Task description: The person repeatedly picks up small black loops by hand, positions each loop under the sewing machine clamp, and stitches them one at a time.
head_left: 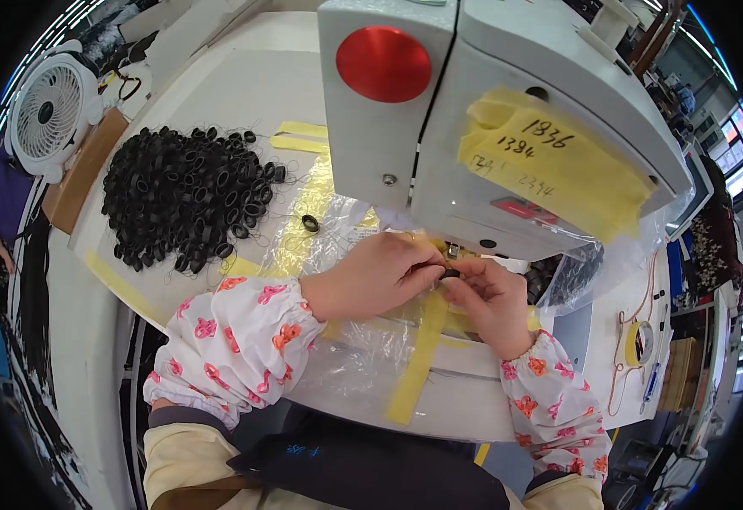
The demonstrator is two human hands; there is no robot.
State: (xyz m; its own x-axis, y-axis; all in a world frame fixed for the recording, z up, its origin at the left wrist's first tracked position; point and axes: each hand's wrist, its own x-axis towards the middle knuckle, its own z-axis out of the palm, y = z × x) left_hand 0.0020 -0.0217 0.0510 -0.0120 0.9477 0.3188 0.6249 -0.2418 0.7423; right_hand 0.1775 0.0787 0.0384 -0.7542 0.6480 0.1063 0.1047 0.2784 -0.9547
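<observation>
My left hand [378, 274] and my right hand [492, 304] meet under the head of a white sewing machine [507, 51]. Between their fingertips sits a small black elastic loop [450, 273], pinched from both sides and partly covered by the fingers. The metal needle area [454, 250] is just above it, mostly hidden by the machine head. Left of my hands, a single black loop [309, 223] lies on clear plastic over yellow tape. Further left is a large pile of black loops [189, 195] with loose thread tails.
Yellow tape [558, 166] with handwritten numbers sticks to the machine head. To the right, a clear plastic bag [588, 276] lies near more black pieces [541, 276]. A tape roll [639, 343] and a blue pen [651, 382] rest on the right side; a white fan [48, 110] stands back left.
</observation>
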